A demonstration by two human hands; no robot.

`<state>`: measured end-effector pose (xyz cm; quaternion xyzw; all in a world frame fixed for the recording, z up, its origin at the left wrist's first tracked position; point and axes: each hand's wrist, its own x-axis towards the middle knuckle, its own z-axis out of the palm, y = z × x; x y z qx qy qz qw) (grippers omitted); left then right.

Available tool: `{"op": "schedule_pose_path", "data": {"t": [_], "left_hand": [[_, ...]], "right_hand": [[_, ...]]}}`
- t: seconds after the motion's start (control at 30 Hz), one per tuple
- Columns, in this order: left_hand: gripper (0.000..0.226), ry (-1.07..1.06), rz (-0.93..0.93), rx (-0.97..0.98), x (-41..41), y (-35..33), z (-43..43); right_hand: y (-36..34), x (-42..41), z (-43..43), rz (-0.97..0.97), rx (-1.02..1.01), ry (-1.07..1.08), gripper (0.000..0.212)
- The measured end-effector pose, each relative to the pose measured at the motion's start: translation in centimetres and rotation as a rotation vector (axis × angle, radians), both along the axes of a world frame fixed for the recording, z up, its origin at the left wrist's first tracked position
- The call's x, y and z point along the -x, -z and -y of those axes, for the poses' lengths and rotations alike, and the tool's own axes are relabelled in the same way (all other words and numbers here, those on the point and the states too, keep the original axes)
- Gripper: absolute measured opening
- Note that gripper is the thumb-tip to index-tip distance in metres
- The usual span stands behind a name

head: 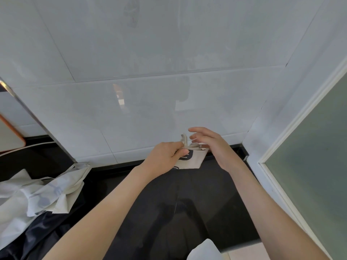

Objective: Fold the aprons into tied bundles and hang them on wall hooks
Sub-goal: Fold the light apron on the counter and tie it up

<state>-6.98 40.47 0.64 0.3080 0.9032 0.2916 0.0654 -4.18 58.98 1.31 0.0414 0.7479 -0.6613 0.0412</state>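
A small folded cream apron bundle with dark print lies on the black counter against the white tiled wall. My left hand pinches the bundle and its cream strap, which sticks up between the two hands. My right hand hovers just right of the strap with fingers spread and relaxed; whether it touches the strap I cannot tell. No wall hook is in view.
More cream aprons lie crumpled in a heap at the left on a dark cloth. A frosted window with a white frame stands at the right. A white tiled wall rises behind the counter.
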Motion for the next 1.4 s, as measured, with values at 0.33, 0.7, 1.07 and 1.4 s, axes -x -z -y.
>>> {"op": "schedule_pose_path", "data": {"t": [0.33, 0.7, 1.07, 1.4], "left_hand": [[0.03, 0.092, 0.017, 0.157, -0.6, 1.2, -0.4], [0.037, -0.076, 0.05, 0.259, 1.0, 2.9, -0.2], [0.033, -0.464, 0.036, -0.1, 3.2, 2.5, -0.5], [0.028, -0.249, -0.305, -0.146, 2.9, 2.8, -0.5]], "right_hand": [[-0.3, 1.1, 0.9, -0.04, -0.793, -0.322, 0.013], [-0.6, 1.5, 1.6, -0.302, -0.866, -0.227, 0.018], [0.9, -0.6, 1.7, 0.025, -0.509, -0.217, 0.03], [2.2, -0.1, 0.2, -0.028, -0.572, -0.043, 0.019]]}}
